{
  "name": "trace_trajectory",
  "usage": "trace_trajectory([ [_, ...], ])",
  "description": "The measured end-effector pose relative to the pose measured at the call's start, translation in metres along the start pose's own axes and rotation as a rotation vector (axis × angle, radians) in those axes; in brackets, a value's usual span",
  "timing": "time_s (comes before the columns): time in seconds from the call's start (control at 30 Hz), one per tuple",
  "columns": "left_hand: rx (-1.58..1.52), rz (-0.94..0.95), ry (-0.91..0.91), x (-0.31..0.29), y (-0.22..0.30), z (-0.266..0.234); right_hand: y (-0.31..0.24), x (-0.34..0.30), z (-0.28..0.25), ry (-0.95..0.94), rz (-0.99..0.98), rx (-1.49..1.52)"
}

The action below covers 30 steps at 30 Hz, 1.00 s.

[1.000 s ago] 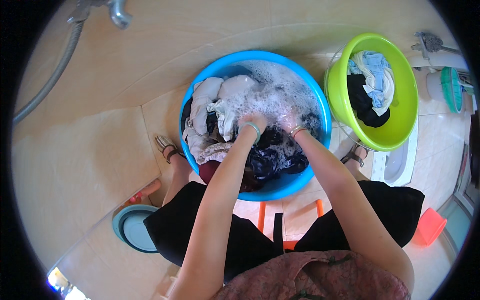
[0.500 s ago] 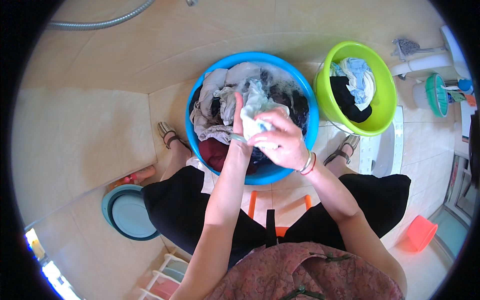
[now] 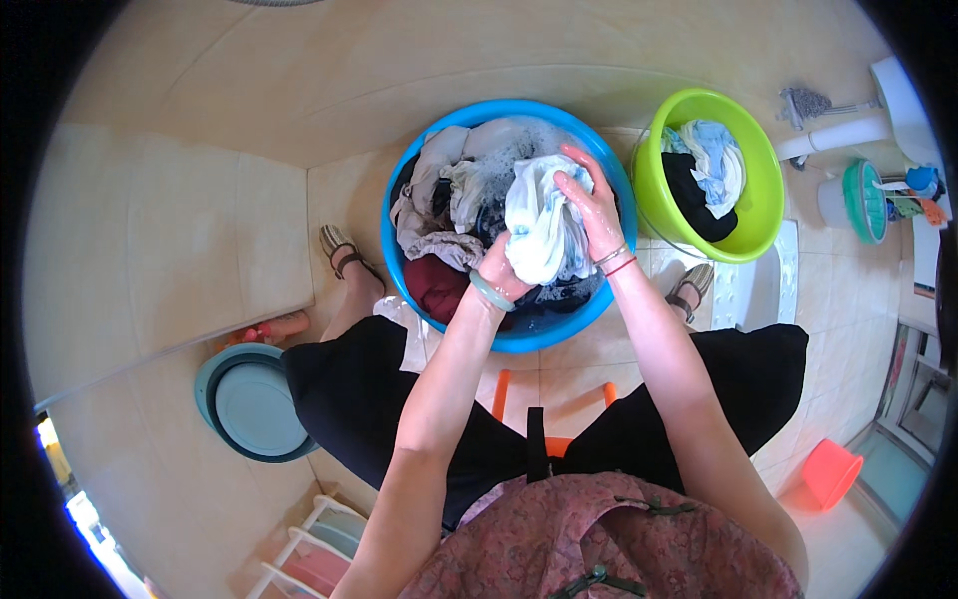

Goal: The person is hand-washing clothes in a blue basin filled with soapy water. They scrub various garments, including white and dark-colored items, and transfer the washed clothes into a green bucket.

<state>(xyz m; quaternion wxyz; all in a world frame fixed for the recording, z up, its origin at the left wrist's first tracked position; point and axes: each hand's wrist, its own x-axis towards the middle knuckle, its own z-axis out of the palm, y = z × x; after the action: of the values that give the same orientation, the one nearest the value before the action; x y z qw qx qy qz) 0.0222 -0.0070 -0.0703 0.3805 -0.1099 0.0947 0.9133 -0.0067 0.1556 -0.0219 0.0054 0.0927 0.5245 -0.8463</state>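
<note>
A wet white garment with pale blue patches [image 3: 544, 222] is bunched between my two hands, above the blue basin [image 3: 627, 240]. My left hand [image 3: 502, 274], a pale green bangle at its wrist, grips the lower left side of the garment; part of its fingers is hidden by the cloth. On the right side my right hand [image 3: 597, 208] curves round the garment, its thumb and fingers pressed along the folds. Beneath, soapy dark water holds grey-beige clothes [image 3: 436, 170], a dark red cloth [image 3: 433, 288] and dark pieces.
Right of the basin stands a lime green bucket [image 3: 766, 200] with black and light blue-white clothes in it. A teal basin [image 3: 261, 414] sits at lower left, a coral-red pail [image 3: 832, 474] at lower right. Behind the basin runs a tiled wall [image 3: 419, 60]. My feet stand on either side.
My hands have moved apart around the white garment, which now bulges out between them. My right hand has turned from lying over the cloth to holding its right side. The view has shifted slightly.
</note>
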Motion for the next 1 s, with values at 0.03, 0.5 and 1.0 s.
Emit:
trace_trajectory([
  [0.03, 0.033, 0.01, 0.006, -0.003, -0.003, -0.001, 0.007, -0.002, -0.002, 0.004, 0.017, -0.016],
  [0.5, 1.208, -0.03, 0.166, 0.002, 0.016, 0.034, 0.013, -0.021, -0.004, -0.013, 0.264, 0.201],
  [1.0, 0.146, 0.056, 0.208, -0.035, -0.022, 0.068, 0.02, -0.03, -0.001, 0.217, 0.011, 0.54],
])
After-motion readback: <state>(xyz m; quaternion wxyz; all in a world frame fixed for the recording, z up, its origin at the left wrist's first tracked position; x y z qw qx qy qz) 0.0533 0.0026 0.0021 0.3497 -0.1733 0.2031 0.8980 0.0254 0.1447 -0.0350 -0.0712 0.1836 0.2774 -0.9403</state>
